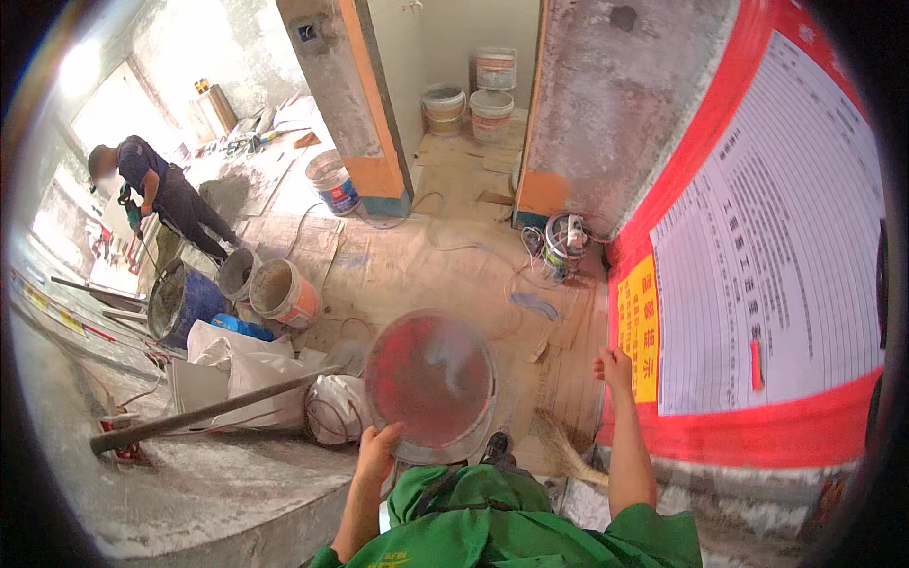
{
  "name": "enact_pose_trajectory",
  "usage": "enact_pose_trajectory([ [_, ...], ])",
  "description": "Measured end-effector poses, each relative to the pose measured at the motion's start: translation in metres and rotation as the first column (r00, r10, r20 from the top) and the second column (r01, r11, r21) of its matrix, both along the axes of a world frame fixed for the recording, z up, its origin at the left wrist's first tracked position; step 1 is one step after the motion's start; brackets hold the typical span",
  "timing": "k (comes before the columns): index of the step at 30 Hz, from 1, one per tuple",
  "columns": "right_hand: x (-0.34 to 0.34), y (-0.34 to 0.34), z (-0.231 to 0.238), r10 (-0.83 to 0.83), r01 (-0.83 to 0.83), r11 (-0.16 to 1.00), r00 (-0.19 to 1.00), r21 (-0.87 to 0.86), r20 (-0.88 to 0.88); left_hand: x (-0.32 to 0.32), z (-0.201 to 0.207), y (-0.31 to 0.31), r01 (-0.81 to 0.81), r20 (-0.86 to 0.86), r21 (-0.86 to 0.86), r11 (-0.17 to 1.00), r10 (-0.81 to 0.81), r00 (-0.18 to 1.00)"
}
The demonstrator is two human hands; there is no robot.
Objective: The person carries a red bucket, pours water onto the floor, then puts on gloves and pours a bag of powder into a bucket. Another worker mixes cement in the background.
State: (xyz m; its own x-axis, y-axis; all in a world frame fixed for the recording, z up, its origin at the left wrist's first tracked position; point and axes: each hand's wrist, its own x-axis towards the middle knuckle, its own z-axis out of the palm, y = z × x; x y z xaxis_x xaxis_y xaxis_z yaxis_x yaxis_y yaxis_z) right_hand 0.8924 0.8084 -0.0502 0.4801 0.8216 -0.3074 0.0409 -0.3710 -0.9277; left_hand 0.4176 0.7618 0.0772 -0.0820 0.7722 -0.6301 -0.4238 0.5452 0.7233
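Note:
A large round bucket [428, 379] with a reddish inside and a grey rim is in front of my body, slightly blurred. My left hand [381, 452] is closed at its near left rim, thumb on top. My right hand [614, 371] is raised in a curled grip beside the yellow notice [637, 331] on the right wall. Whatever that hand holds, if anything, is hidden from view. Below the bucket, a dark shoe [496, 445] of mine shows on the floor.
A long pole [218, 405] slants past white sacks [241, 364] at left. Behind them stand a blue barrel [185, 298] and buckets [286, 292]. A person [156, 189] works there with a drill-like tool. A bucket with cables [565, 241] stands by the wall; straw bristles [565, 450] lie nearer.

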Motion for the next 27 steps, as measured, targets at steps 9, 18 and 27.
enact_pose_trajectory([
  [9,-0.008,0.112,-0.123,0.261,-0.331,0.794,0.943,-0.510,-0.207,0.039,-0.081,0.189,-0.018,-0.182,-0.065,0.998,0.006,0.983],
  [18,-0.018,0.160,-0.123,-0.214,-0.075,0.624,0.941,-0.778,-0.262,0.044,-0.025,0.456,0.030,-0.030,0.018,0.999,-0.030,0.999],
  [27,-0.017,0.384,-0.196,0.299,-0.363,0.721,0.932,-0.591,-0.207,0.094,-0.041,0.795,0.226,-0.140,0.147,0.963,-0.206,0.968],
])
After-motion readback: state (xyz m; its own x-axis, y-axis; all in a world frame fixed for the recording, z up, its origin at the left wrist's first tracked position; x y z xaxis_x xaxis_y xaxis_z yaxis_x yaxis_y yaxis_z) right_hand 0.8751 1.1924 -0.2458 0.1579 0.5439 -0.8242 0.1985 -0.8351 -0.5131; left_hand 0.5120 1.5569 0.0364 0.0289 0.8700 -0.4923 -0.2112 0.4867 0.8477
